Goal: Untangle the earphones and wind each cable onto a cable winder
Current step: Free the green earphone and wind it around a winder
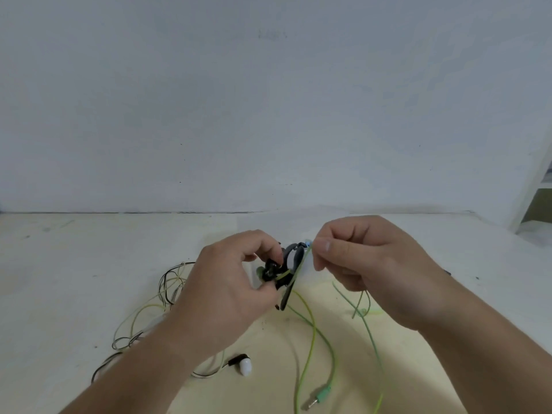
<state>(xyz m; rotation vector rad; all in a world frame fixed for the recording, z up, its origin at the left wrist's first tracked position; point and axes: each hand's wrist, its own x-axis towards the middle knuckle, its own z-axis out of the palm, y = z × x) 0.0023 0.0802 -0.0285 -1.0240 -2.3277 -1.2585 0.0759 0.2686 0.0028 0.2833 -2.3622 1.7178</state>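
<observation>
From the head camera, both hands are raised just above the pale counter (pixel 74 279), close together near the middle of the view.

The left hand (pixel 227 291) has its grip closed: thumb and curled fingers pinch a small black earphone piece (pixel 270 271). Against that piece sits a dark grey curved part (pixel 289 253) that runs down towards the counter. It may be the cable winder, but I cannot tell for sure.

The right hand (pixel 367 264) also has its grip closed, thumb and forefinger pinching the green cable (pixel 314 330) just beside the top of the grey part. A short run of this cable stretches slantwise from the right fingertips across to the black piece in the left hand. A small pale blue bit shows at the right fingertips, too small to make out.

From the hands the green cable hangs down in loose strands onto the counter, and one strand ends in a green plug (pixel 322 392) lying near the lower edge.

A white earbud (pixel 245 366) on a black stem lies on the counter under the left forearm. To the left of it, a loose tangle of black and pale cables (pixel 167 282) is spread on the counter, partly hidden by the left arm.

Behind the counter stands a plain pale wall (pixel 268 100), with a white shelf (pixel 540 201) at the right edge.
</observation>
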